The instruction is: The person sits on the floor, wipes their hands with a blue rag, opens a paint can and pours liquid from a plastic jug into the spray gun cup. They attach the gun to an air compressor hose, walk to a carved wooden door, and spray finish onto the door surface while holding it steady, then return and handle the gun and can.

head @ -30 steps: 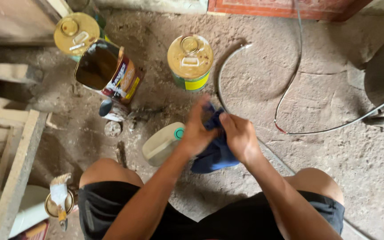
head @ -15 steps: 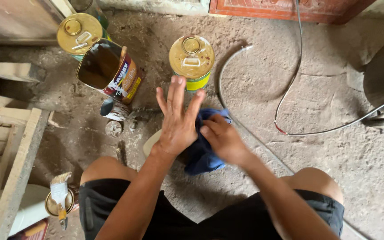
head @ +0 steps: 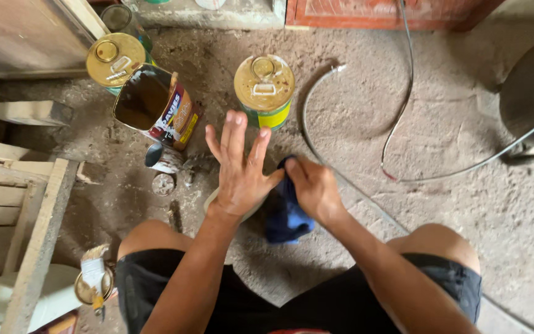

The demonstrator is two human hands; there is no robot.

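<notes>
A dark blue cloth (head: 287, 216) is bunched in the right hand (head: 314, 188), whose fingers are curled tight around its upper end; the rest of the cloth hangs down just near of the hand, above the floor between the knees. The left hand (head: 239, 170) is spread flat with all fingers splayed wide and holds nothing; its thumb side touches the cloth and the right hand. Under its palm shows the rim of a pale rounded container (head: 212, 199), mostly hidden.

Just far of the hands stands a round tin (head: 264, 86) with a golden lid and a yellow and green band around its side. To the left lies an open square can (head: 156, 105), tilted, dark inside, with a label in red, white and yellow. Farther left stands another gold-topped tin (head: 114, 59). A small grey cup (head: 159, 158) lies near the square can.

The floor (head: 452, 124) is dusty, rough concrete, with a thin grey cable (head: 403, 105) curving across it on the right. Pale wooden framing (head: 26, 216) sits at the left edge, and a red painted board (head: 378, 13) runs along the far side.
</notes>
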